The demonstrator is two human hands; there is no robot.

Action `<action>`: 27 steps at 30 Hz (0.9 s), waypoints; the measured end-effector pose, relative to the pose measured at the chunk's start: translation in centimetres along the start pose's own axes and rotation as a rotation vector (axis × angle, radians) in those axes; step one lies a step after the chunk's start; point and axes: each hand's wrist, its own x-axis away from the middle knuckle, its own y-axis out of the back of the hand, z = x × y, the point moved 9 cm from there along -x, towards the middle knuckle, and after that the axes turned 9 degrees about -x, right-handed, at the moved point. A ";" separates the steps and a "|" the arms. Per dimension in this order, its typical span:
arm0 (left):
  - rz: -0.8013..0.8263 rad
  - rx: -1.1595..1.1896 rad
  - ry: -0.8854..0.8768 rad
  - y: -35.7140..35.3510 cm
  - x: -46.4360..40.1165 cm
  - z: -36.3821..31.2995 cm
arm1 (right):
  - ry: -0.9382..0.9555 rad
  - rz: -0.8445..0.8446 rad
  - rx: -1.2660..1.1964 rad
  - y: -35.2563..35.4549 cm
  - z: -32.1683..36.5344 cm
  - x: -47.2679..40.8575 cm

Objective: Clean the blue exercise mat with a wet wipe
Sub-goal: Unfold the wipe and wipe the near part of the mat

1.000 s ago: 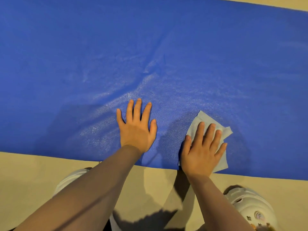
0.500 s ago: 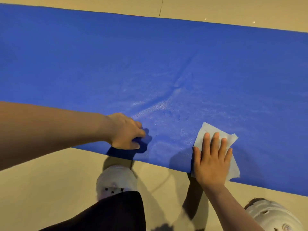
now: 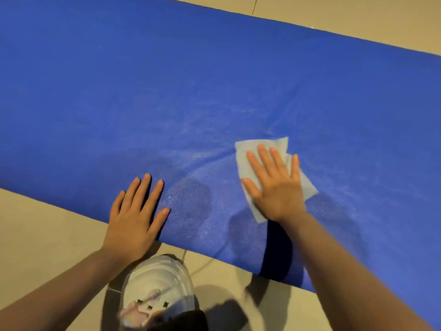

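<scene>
Beige floor (image 3: 47,223) under blue mat (image 3: 167,91). Your right hand (image 3: 276,187) presses wipe (image 3: 248,168) flat, fingers straight; left hand (image 3: 136,211) braces near edge, open. Mid-wipe; next, sweep toward dry area.

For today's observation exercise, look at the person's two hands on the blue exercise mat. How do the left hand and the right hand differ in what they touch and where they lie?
The right hand presses a pale, crumpled wet wipe; the left hand touches the bare blue exercise mat. The left hand straddles the mat's near edge, its heel over the beige floor; the right hand lies fully on the mat, farther in. Both lie flat, palm down, fingers straight.
</scene>
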 end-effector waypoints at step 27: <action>0.064 0.107 0.073 -0.6 0.3 -0.1 | -0.661 0.029 -0.021 3.0 -8.4 11.3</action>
